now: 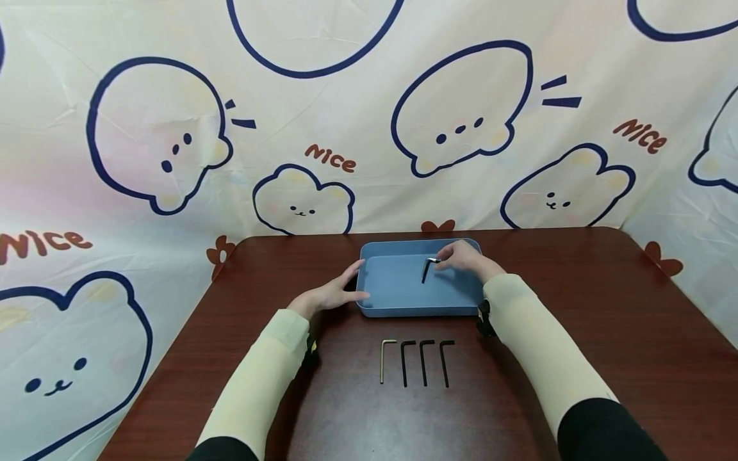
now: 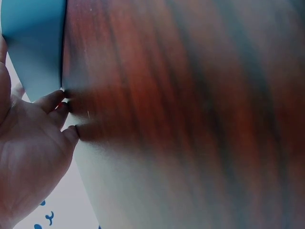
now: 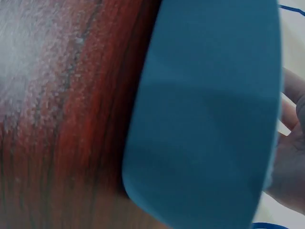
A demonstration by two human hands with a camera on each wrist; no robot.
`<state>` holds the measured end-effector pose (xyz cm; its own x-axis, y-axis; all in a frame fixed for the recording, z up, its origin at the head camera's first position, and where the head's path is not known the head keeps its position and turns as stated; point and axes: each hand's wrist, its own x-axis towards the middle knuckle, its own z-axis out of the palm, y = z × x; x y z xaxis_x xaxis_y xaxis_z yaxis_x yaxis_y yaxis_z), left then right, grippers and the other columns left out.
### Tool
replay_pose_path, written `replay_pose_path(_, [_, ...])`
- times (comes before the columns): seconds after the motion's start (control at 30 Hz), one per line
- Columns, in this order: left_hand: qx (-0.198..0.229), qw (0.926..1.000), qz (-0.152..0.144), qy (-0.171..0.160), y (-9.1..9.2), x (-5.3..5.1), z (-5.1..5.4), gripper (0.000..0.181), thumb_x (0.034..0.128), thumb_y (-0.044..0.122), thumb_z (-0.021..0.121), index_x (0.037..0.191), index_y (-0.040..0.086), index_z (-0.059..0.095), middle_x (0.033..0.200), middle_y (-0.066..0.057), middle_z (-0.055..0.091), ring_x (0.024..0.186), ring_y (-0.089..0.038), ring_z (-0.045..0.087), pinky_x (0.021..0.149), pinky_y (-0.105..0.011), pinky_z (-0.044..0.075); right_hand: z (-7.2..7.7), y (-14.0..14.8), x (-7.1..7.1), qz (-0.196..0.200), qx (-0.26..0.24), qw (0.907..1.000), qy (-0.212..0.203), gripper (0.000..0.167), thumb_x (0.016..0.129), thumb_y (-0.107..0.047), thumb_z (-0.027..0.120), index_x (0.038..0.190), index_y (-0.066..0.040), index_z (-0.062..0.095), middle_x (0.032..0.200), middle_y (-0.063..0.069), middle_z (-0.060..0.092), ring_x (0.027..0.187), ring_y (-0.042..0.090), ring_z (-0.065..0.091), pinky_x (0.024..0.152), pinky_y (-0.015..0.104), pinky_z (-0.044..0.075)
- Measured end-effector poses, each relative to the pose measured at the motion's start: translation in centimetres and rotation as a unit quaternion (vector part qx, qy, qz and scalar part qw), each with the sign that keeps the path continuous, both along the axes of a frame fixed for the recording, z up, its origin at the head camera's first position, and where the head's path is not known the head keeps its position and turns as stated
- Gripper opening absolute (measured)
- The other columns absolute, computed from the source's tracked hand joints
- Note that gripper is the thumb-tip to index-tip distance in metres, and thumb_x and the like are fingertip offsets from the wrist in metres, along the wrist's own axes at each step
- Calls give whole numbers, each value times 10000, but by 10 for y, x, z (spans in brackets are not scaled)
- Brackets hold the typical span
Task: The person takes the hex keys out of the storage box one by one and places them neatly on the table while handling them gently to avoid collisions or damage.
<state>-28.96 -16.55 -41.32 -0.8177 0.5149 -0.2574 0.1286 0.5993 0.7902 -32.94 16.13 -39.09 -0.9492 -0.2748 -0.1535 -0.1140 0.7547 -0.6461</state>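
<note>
A blue tray [image 1: 421, 312] lies on the brown table, its outer wall [image 3: 205, 114] large in the right wrist view. The right hand [image 1: 466, 259] is over the tray's right part and pinches the short end of a black hex key [image 1: 425, 271], whose long arm points down toward the tray floor. Against the tray's left side rests the left hand [image 1: 330, 294], its thumb and fingers spread; in the left wrist view this hand [image 2: 33, 148] is beside the tray wall [image 2: 40, 47], fingertips at the table. In front of the tray lie several hex keys [image 1: 423, 363] in a row, the leftmost one [image 1: 382, 363] brass-coloured.
The brown table [image 1: 357, 422] reaches out on both sides of the tray. Behind it hangs a pale cloth [image 1: 369, 115] with blue cartoon outlines and red lettering. Both sleeved forearms come in from the front edge, one on each side of the row.
</note>
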Motion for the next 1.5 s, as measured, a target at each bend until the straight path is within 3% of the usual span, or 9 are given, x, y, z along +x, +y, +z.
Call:
replay_pose_path(0.6, [24,10000,20,-51,0,1,0,857,970,296,616,1572,226,10,1608,-158,76,1458,-336,60,1112,-595,98,-8,-6,3,-86,103,9998,166,362,915,-115,683,1223,67,624,1215,233,596,1110,355,543,946,466,429])
replay_pose_path(1.0, [112,9999,-16,0,1,3,2,856,968,294,620,1574,220,20,1608,-158,75,1462,-324,45,1117,-581,93,-13,-8,2,-241,67,9996,156,276,910,-108,689,1148,32,682,1088,180,636,931,282,543,825,410,451])
replay_pose_path(1.23, [124,9999,-9,11,0,1,0,852,969,289,620,1574,220,24,1606,-163,79,1461,-328,49,1116,-583,94,-19,-9,-2,-474,-81,9986,197,180,901,-117,705,1043,-9,733,1135,171,645,978,289,558,847,417,459])
replay_pose_path(1.5, [137,9999,4,-47,1,2,1,854,967,289,623,1573,226,24,1605,-166,81,1459,-332,56,1115,-584,102,-24,-12,-2,-695,-267,9970,201,179,903,-129,705,1046,-29,746,1215,179,621,1076,313,548,883,433,453])
